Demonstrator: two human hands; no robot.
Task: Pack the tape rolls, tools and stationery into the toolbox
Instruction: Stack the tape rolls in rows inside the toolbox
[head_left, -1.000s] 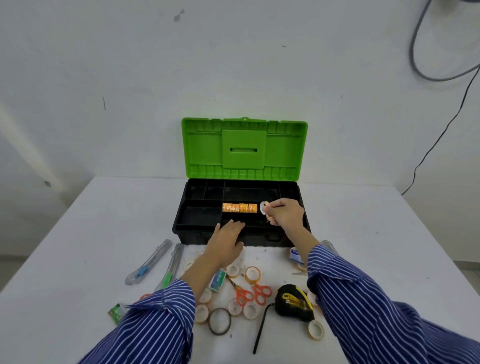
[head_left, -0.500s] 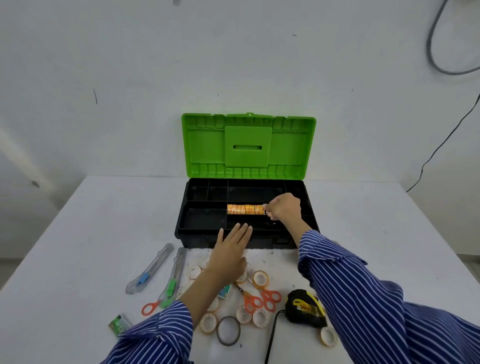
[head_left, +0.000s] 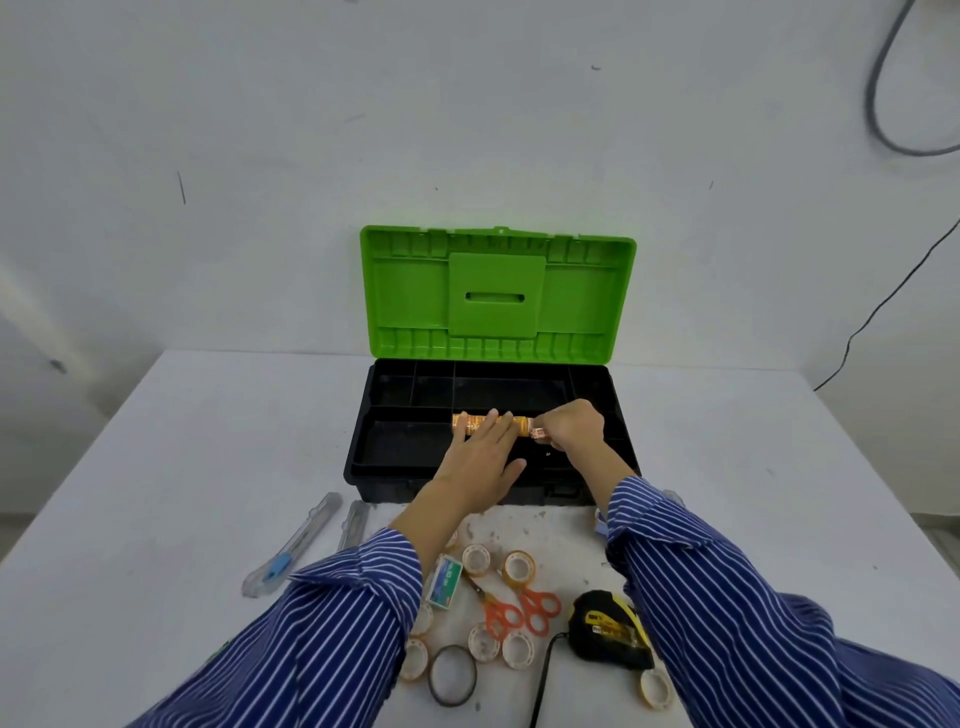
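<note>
The black toolbox (head_left: 358, 457) stands open at the table's middle, its green lid (head_left: 497, 293) upright against the wall. A row of orange-brown tape rolls (head_left: 462, 422) lies in the tray's middle compartment. My left hand (head_left: 480, 460) reaches over the front rim with straight fingers resting on that row. My right hand (head_left: 571, 428) pinches a small tape roll (head_left: 539, 432) at the row's right end. Several loose tape rolls (head_left: 477, 558) lie on the table near me.
In front of the box lie orange scissors (head_left: 519, 610), a black-and-yellow tape measure (head_left: 610, 631), a small green-and-white box (head_left: 445, 581), a thin dark ring (head_left: 453, 675) and two clear utility knives (head_left: 291, 551). A cable hangs on the wall at right.
My left hand moved forward from the table's front into the toolbox and now rests on the tape row. My right hand brought its small roll down against the row's right end.
</note>
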